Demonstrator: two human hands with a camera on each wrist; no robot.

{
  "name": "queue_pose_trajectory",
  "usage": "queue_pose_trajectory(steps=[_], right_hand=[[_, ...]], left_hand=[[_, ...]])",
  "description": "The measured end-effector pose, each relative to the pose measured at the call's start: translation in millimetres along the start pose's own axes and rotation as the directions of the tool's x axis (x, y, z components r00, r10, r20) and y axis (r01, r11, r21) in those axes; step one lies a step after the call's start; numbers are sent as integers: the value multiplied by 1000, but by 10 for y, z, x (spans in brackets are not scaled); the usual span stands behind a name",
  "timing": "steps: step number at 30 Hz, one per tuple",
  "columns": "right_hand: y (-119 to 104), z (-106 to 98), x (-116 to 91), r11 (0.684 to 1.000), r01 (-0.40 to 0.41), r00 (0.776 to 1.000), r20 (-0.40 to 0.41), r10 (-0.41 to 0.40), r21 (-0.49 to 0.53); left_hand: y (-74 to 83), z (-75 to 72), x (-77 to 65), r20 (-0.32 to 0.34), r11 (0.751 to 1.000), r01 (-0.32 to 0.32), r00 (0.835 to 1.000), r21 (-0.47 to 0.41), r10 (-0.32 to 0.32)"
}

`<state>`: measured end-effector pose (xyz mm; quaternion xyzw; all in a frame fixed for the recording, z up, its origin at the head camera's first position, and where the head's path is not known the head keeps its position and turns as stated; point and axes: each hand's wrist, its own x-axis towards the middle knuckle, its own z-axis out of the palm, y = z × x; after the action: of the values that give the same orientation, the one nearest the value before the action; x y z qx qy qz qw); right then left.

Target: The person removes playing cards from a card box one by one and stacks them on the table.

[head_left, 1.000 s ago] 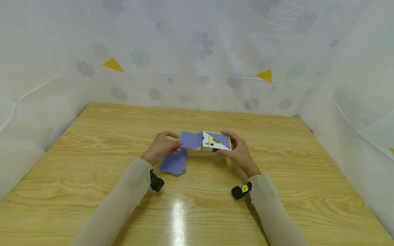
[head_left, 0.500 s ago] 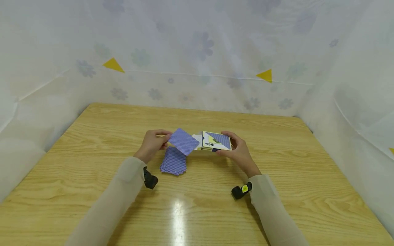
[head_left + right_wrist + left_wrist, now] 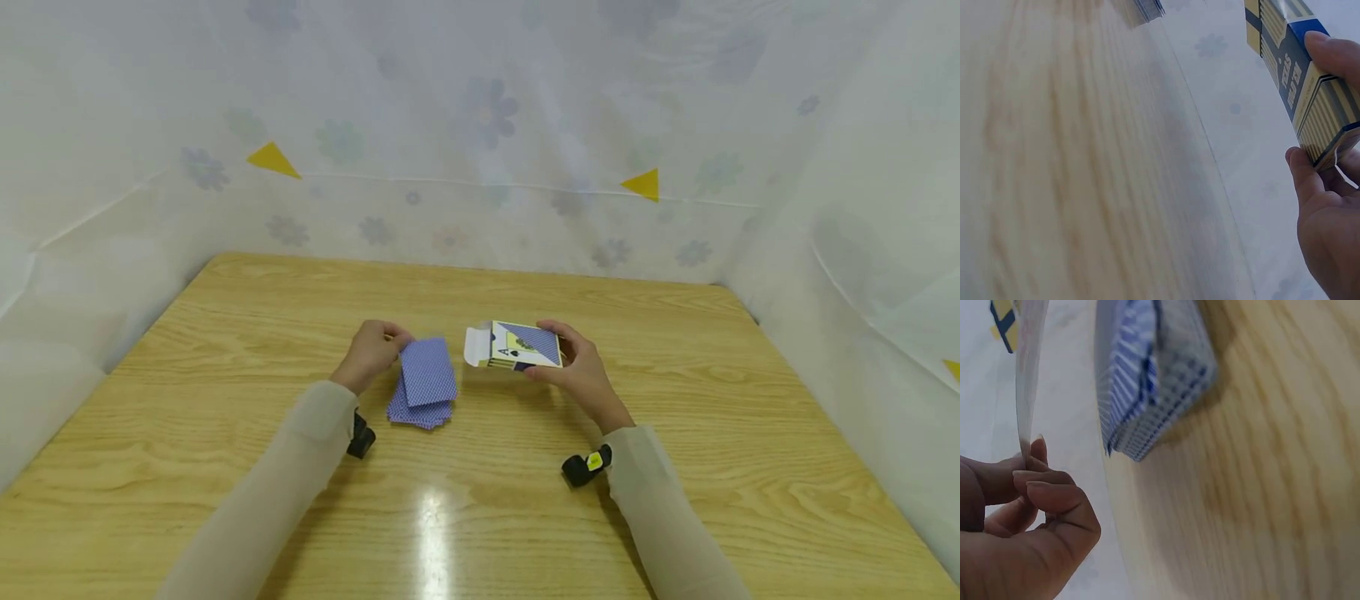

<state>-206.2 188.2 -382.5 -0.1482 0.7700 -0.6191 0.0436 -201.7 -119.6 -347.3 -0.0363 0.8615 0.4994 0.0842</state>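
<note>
My left hand [image 3: 372,353] pinches a playing card [image 3: 429,372] by its far left corner, above a pile of cards. In the left wrist view the card [image 3: 1030,381] is seen edge-on between thumb and fingers. The pile [image 3: 420,415] lies on the table with its blue checked backs up, partly hidden under the held card. My right hand [image 3: 581,372] grips the card box [image 3: 525,345] around its right end, with its flap [image 3: 476,347] open to the left. The right wrist view shows the box [image 3: 1297,69] held off the table by thumb and fingers.
The wooden table [image 3: 480,517] spreads around both hands. White flowered sheeting [image 3: 480,125] hangs behind it and at both sides. Two yellow triangles [image 3: 274,159] are on the back sheet. Each wrist wears a black camera [image 3: 362,435].
The left hand has drawn the card leftward out of the box, turned it and brought it over the pile. The right hand and the box have stayed nearly still.
</note>
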Motion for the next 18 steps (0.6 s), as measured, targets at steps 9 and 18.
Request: queue_pose_trajectory(steps=[9,18], right_hand=[[12,6,4,1000,9,1000,7,-9,4],[38,-11,7,1000,18,1000,1,-18,-2]], left_hand=[[-37,55,72,38,980,-24,999,196,17],[-66,56,76,92,975,-47,995,219,27]])
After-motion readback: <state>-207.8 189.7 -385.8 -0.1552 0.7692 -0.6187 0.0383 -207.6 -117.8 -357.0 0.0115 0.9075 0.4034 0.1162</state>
